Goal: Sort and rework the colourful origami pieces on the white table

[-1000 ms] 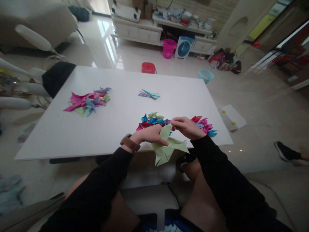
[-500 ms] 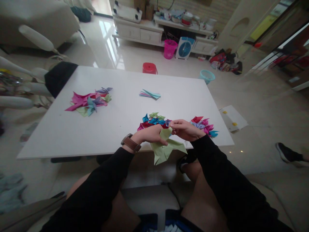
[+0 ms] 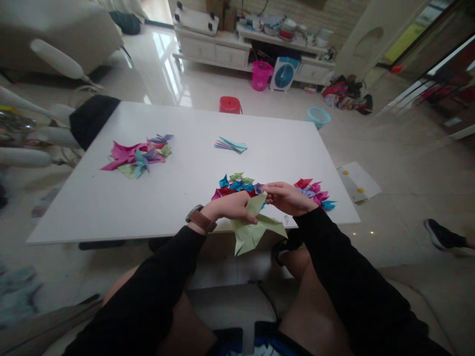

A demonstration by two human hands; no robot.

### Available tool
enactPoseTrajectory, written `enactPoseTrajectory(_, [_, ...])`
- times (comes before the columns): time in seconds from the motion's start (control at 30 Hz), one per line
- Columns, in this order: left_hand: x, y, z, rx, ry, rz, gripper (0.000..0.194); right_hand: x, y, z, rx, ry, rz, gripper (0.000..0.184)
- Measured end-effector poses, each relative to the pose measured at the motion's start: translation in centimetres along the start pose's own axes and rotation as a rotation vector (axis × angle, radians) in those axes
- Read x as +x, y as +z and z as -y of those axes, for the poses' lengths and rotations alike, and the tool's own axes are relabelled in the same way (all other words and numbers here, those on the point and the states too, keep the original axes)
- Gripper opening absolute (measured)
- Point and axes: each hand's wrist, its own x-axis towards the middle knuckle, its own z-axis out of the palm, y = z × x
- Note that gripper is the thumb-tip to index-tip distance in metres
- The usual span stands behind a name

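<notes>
Over the near edge of the white table point(image 3: 178, 198), my left hand point(image 3: 235, 205) is closed on a pale green folded paper point(image 3: 252, 235), thumb on top. My right hand point(image 3: 284, 196) pinches the upper tip of the same paper, its fingertips pressed together. The paper has several pointed flaps that spread below my left hand. Just behind my hands lies a pile of small folded paper pieces point(image 3: 236, 186) in blue, green, red and purple, partly hidden by my left hand. Beside my right hand is another pile of folded papers point(image 3: 315, 193) in red, pink, purple and blue.
Larger folded papers point(image 3: 129, 155) lie in a heap at the table's left. Thin folded strips point(image 3: 230, 145) sit near the far middle. Past the table stand a red stool point(image 3: 230, 105), a pink basket point(image 3: 261, 75) and a light blue bin point(image 3: 318, 116).
The paper's upper flap, bent over before, now stretches up to a point at my right fingertips. My right hand has shifted very slightly right; my left hand has stayed in place.
</notes>
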Motion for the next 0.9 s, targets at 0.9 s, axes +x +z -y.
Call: enactPoseTrajectory(0.9, [0.7,-0.2,-0.8,-0.864,0.022,-0.580,0.038,-0.1,-1.1,0.5,0.026,-0.077,-0.063,0.030])
